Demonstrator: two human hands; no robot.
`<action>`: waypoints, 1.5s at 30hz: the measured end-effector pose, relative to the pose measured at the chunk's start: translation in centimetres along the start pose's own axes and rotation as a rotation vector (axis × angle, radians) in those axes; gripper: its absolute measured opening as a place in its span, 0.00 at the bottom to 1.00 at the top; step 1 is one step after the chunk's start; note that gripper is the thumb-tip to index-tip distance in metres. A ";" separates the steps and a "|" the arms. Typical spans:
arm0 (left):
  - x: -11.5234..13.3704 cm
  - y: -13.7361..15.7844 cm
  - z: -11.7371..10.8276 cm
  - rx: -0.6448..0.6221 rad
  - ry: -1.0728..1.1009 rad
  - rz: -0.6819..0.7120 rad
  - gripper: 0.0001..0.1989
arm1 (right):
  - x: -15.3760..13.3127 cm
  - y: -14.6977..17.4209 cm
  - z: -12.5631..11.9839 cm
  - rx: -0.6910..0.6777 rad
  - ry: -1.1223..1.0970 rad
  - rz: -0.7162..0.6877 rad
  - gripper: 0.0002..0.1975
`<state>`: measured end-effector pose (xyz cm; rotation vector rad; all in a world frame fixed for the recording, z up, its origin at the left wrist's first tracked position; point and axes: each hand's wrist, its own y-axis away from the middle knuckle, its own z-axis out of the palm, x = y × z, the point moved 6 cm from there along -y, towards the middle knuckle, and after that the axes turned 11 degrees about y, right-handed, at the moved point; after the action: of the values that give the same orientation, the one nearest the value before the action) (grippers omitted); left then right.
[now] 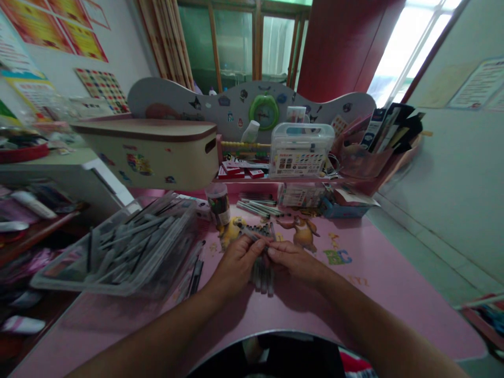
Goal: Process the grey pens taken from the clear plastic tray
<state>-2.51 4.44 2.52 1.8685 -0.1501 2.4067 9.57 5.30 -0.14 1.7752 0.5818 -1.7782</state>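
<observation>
The left hand [235, 258] and right hand [293, 260] are together, thumbs and fingertips meeting over a bunch of pens [258, 282] on the counter [394, 315], midway along its curved front edge and a little back from it. Whether the fingers are clamped on a pen or only resting there, I cannot tell. Round barrels could roll: if the hands part with nothing binding the bunch, it may fan out, and some might reach the front edge and drop. The loose dark pens [196, 277] lie near the left forearm [165, 328], so an outward swing could scatter them. By the left edge, the plastic box [98, 288] is heaped with pens; a knock might spill some.
</observation>
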 end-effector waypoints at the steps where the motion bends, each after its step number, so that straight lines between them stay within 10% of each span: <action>1: 0.2 -0.2 0.1 -0.010 -0.010 0.000 0.13 | -0.2 0.1 0.0 0.010 0.013 -0.003 0.25; 8: 0.8 -0.7 0.4 0.009 0.024 0.076 0.08 | -0.8 0.1 -0.1 0.113 0.108 -0.048 0.28; 17: -1.5 0.1 0.7 -0.056 0.352 -0.114 0.15 | 1.4 -0.1 1.2 -0.098 -0.157 0.170 0.27; 30: 0.9 0.7 -0.2 -0.103 -0.034 0.131 0.09 | -0.8 0.2 1.2 -0.123 0.041 0.000 0.27; 45: 0.1 -0.8 -2.1 0.108 0.241 0.031 0.15 | -0.3 -0.4 -1.1 0.130 0.189 -0.099 0.22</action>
<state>-4.43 5.54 2.14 1.6067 -0.0325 2.6859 10.13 6.32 0.12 2.0513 0.6528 -1.7598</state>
